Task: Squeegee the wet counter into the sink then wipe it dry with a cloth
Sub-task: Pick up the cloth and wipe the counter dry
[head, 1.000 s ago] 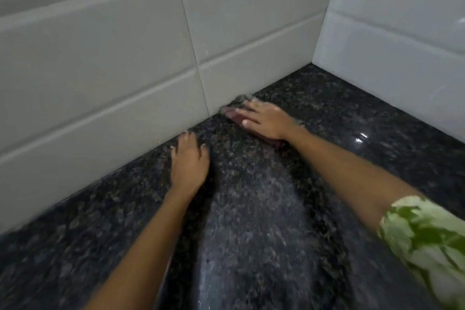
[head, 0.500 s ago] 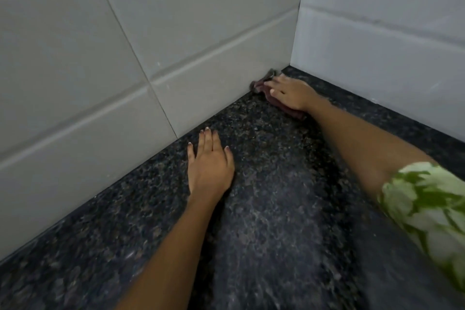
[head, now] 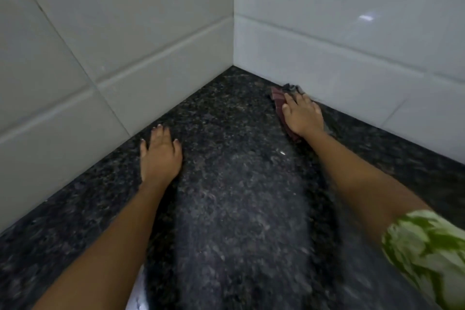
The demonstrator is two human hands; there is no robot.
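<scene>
A dark speckled granite counter (head: pixel 226 121) fills the lower part of the view and meets white tiled walls in a corner. My right hand (head: pixel 303 116) presses flat on a dark reddish cloth (head: pixel 278 97) at the foot of the right wall, just past the corner. Most of the cloth is hidden under the palm; its front edge and a grey crumpled end stick out. My left hand (head: pixel 159 156) lies flat on the counter with fingers apart, close to the left wall, holding nothing. No sink or squeegee is in view.
White tiled walls stand on the left (head: pixel 100 58) and right (head: pixel 352 33), joining at the corner (head: pixel 233 65). A green-and-white patterned sleeve (head: pixel 427 254) covers my right upper arm. A pale sheen runs down the counter between my arms.
My right hand has slid the cloth along the left wall, through the corner and onto the base of the right wall. The view has swung right. My left hand stays flat on the counter.
</scene>
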